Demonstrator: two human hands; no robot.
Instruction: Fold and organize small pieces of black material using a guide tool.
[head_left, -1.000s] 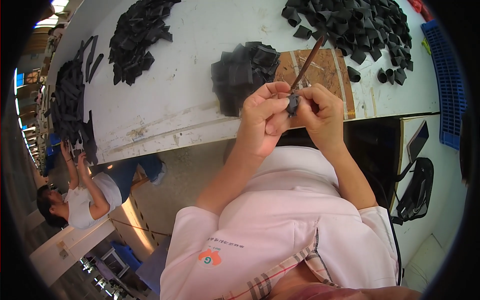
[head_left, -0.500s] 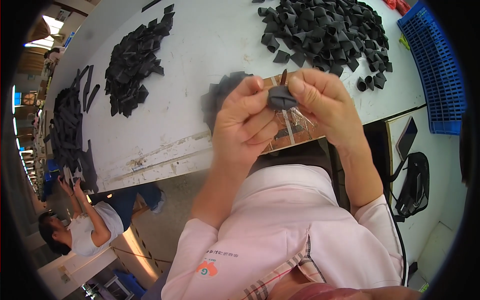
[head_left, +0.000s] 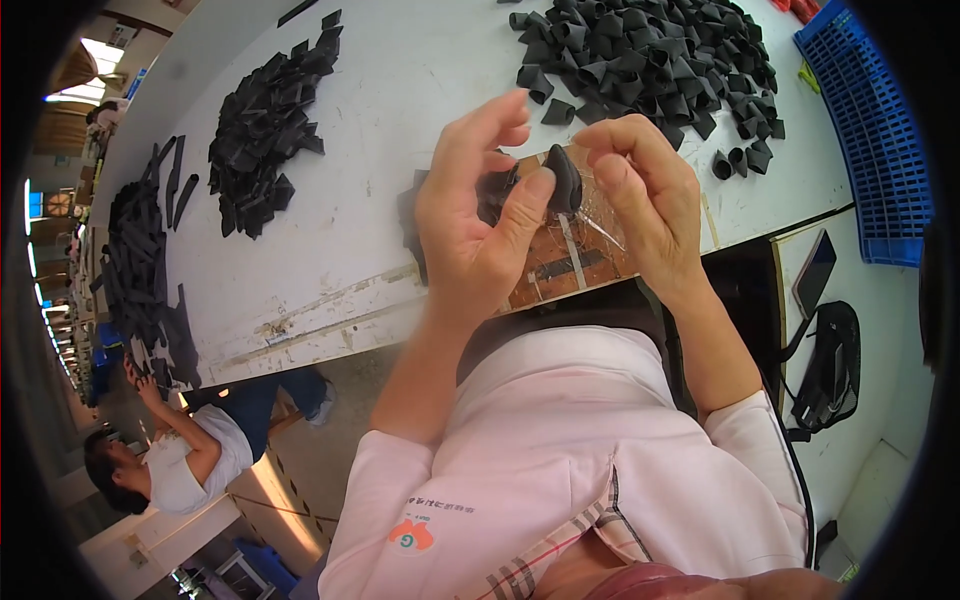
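A small black folded piece (head_left: 567, 182) stands upright between my hands, above a brown wooden board (head_left: 600, 265) at the table edge. The thumb of my left hand (head_left: 470, 215) overlaps its left side, while the other fingers reach up and away from it. My right hand (head_left: 655, 205) is just to the right, fingers bent, with a gap between it and the piece. Whether anything supports the piece from below is hidden. Loose pale threads (head_left: 605, 232) lie on the board. More dark pieces (head_left: 410, 210) show partly behind my left hand.
A large heap of black rolled pieces (head_left: 650, 65) covers the far right of the white table (head_left: 330, 235). Flat black pieces (head_left: 265, 135) and dark strips (head_left: 135, 250) lie leftward. A blue crate (head_left: 865, 130) stands right, above a black bag (head_left: 828, 365). Another person (head_left: 200, 455) works at far left.
Both hands have come away from their two-sided pinch on the black piece and spread their fingers. The piece has turned from lying sideways to upright, and the brown pointed tip above it no longer shows.
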